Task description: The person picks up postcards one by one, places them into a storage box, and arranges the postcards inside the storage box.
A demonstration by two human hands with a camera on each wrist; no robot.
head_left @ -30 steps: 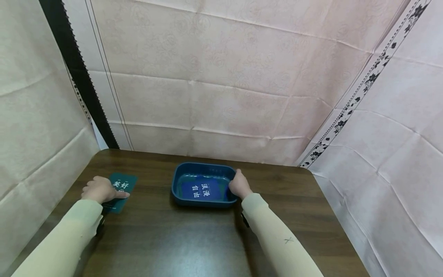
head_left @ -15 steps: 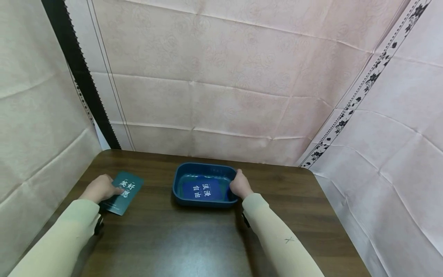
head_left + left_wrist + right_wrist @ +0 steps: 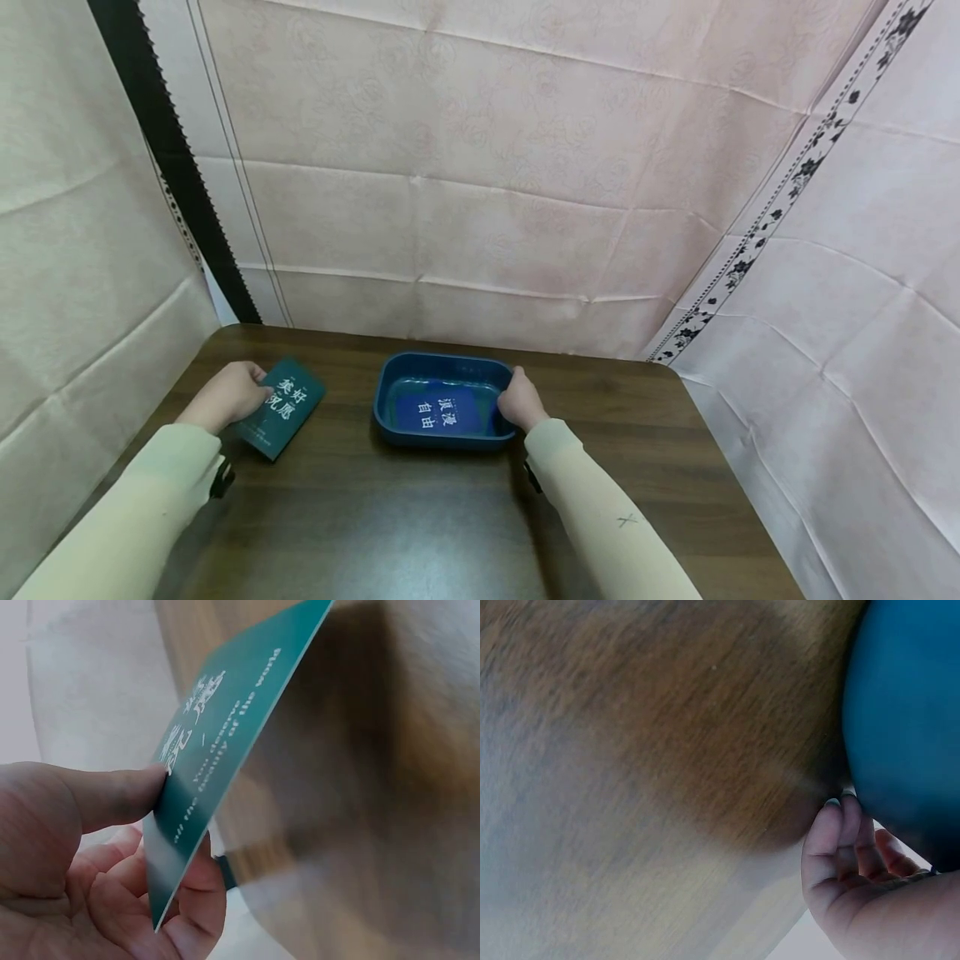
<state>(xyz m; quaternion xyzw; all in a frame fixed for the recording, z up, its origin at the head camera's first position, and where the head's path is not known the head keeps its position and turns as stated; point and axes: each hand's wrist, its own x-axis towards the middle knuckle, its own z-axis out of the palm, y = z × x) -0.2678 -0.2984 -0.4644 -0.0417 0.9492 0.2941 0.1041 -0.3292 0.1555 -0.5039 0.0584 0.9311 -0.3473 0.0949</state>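
Between the thumb and fingers of my left hand [image 3: 228, 397] is a dark green card [image 3: 288, 417] with white lettering, at the table's left side. The left wrist view shows the thumb on the card's printed face and the curled fingers behind it; the card is tilted, raised off the wood. My right hand [image 3: 521, 403] holds the right end of a blue rectangular tray [image 3: 442, 357], thumb side at the rim. In the right wrist view its fingertips lie against the tray's outer wall [image 3: 907, 712]. Inside the tray a blue card [image 3: 463, 410] with white characters lies flat.
The brown wooden table [image 3: 375, 517] has rounded back corners. A pale cloth [image 3: 525, 208] hangs along its back edge, with further cloth at the left and right sides. A black band [image 3: 176, 167] runs down the back left.
My left hand has picked the green card up off the table, turning and tilting it while moving slightly right and away. The right hand and the tray have stayed in place.
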